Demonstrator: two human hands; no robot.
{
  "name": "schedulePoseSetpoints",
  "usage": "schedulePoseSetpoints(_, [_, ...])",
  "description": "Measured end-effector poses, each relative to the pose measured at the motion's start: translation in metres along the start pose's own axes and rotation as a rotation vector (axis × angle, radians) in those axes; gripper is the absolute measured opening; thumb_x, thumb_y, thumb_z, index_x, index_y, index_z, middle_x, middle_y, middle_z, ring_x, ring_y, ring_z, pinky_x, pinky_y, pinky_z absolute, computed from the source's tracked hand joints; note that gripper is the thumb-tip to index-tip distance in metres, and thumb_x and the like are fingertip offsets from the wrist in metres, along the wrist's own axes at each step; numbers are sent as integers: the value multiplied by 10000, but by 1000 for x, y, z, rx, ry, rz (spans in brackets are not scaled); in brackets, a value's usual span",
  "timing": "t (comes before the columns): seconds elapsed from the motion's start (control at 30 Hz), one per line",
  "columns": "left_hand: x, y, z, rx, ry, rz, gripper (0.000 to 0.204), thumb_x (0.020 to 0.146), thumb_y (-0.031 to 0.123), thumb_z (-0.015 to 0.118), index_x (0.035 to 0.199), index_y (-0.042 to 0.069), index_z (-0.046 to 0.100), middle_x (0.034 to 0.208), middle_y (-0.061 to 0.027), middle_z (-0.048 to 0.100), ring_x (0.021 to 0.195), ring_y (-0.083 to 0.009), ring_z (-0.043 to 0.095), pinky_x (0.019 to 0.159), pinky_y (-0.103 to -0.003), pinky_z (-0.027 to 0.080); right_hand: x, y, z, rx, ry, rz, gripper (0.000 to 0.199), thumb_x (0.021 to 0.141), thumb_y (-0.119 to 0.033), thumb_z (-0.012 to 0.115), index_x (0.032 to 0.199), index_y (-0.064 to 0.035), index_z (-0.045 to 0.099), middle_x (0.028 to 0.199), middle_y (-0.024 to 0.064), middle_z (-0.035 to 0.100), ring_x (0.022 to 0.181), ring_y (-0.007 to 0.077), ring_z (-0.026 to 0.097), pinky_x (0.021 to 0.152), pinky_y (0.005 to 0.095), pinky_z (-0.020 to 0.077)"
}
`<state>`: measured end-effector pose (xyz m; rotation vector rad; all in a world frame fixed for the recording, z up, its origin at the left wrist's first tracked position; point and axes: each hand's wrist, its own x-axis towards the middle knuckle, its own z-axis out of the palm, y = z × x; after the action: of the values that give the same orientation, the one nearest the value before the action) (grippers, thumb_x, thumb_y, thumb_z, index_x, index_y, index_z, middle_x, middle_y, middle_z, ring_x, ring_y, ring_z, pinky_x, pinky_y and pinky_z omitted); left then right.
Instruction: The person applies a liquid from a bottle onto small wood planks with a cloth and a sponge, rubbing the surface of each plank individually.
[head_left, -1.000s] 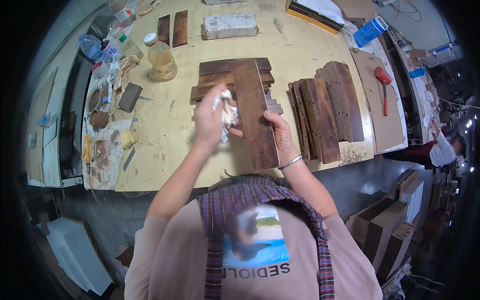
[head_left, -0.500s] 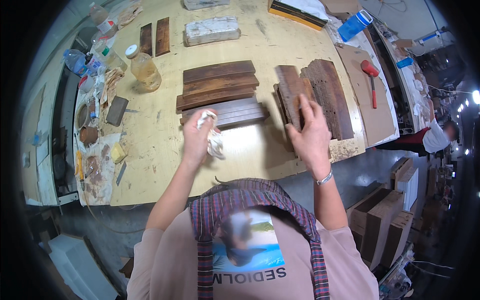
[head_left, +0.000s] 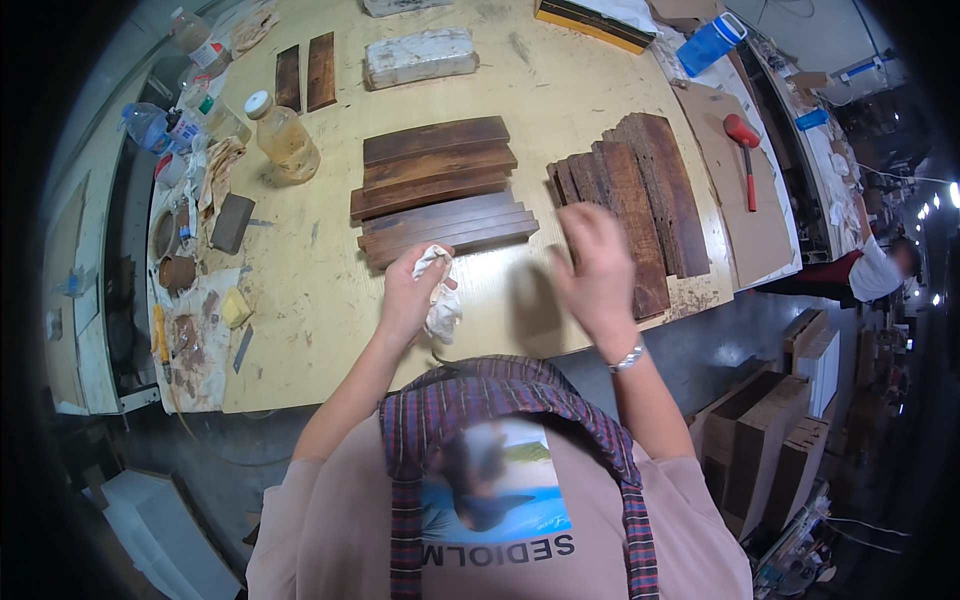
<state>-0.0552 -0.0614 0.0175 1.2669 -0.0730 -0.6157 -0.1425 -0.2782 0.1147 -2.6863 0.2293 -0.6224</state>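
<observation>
My left hand [head_left: 408,298] is closed around a crumpled white rag [head_left: 443,310] with brownish stains, just on the near side of a stack of brown wooden boards [head_left: 440,160]. The nearest boards there are greyer, with stepped edges. Over the near edge of another pile of dark boards [head_left: 632,215], my right hand [head_left: 600,280] is slightly blurred. Its thumb and fingers are apart and nothing shows between them. Rough, pitted edges face up on some boards of that right pile.
A capped jar of amber liquid [head_left: 285,140], a dark block [head_left: 233,223] and several bottles stand at the left. Farther back lie two narrow boards [head_left: 321,72] and a white wrapped block [head_left: 420,58]. A red mallet [head_left: 745,150] and blue bottle [head_left: 711,45] are at the right.
My right hand has let go of a board, which now lies on the right pile, and has drawn left. My left hand with the rag has shifted slightly right and nearer.
</observation>
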Motion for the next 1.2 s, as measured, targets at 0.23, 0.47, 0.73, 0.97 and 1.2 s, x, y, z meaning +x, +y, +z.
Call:
schedulePoseSetpoints(0.23, [-19,16,-15,-28,98,34,153,971,61,564,1103,14,625,946,-42,620,727,-102,634,610,-230,522,-18,-3,111,20,-64,-178,258,736,-70,673,976,-58,580,953,121,543,889,311,560,761,431,495])
schedulePoseSetpoints(0.47, [-30,19,-45,-19,289,95,176,971,68,554,1118,-5,617,914,-55,622,710,-109,641,584,-247,533,-14,4,125,-161,-146,-92,241,710,-99,691,917,-107,567,997,103,549,912,286,551,714,375,478])
schedulePoseSetpoints(0.73, [-25,29,-35,-49,275,188,180,978,80,557,1125,-4,619,916,-48,630,714,-103,636,595,-241,532,-8,8,126,-99,11,-289,201,720,-74,643,905,-119,579,946,81,536,881,287,527,778,410,422])
schedulePoseSetpoints(0.97, [-24,35,-31,277,213,289,288,926,55,583,1212,26,586,1120,-101,596,994,-200,598,842,-321,489,-9,9,112,-33,-61,-376,224,712,-82,633,925,-110,572,876,83,529,825,290,530,705,418,427])
schedulePoseSetpoints(1.2, [5,17,-8,1398,-127,893,420,864,223,623,1267,114,577,1354,-82,549,1286,-281,491,1114,-521,314,-27,-22,89,279,-352,188,161,821,-158,678,856,-39,574,792,138,622,785,367,624,664,469,480])
